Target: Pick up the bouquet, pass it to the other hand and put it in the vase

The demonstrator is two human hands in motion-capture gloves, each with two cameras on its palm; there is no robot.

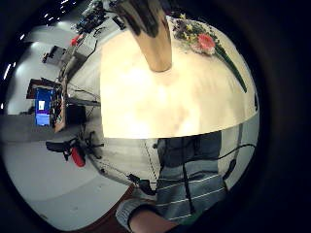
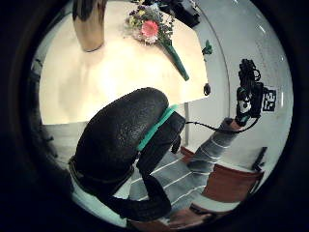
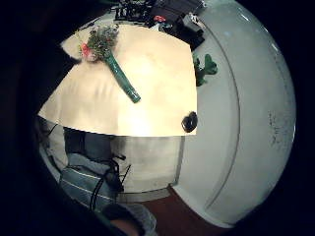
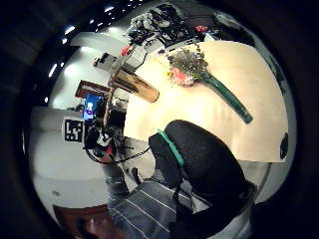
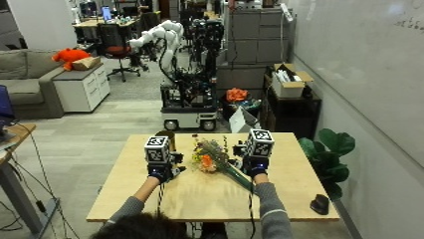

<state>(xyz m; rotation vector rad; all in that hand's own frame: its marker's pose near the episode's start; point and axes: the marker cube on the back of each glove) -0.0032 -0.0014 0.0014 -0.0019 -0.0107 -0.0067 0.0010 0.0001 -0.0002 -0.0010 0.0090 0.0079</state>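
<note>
Bouquet (image 5: 213, 161) flat on table (image 5: 285, 199), frame centre, between raised left hand (image 5: 161, 171) and right hand (image 5: 254, 167); vase (image 5: 167, 140) behind left. Finger state: cannot tell.

Bench (image 5: 199, 199): light wooden top, rectangular, standing on a grey floor; its right edge runs near a white wall.
Bouquet (image 5: 211, 158): lies flat on the bench near its centre, toward the far side; mixed flowers with one pink-orange bloom, head pointing far-left; green wrapped stem running near-right across the top.
Vase (image 5: 165, 140): stands upright on the bench at the far-left part, just left of the bouquet head; brass-coloured and shiny in the palm views, apart from the flowers.
Small black object (image 5: 320, 204): rests on the bench at its near-right corner, close to the edge, well apart from the bouquet; its kind cannot be told.
</note>
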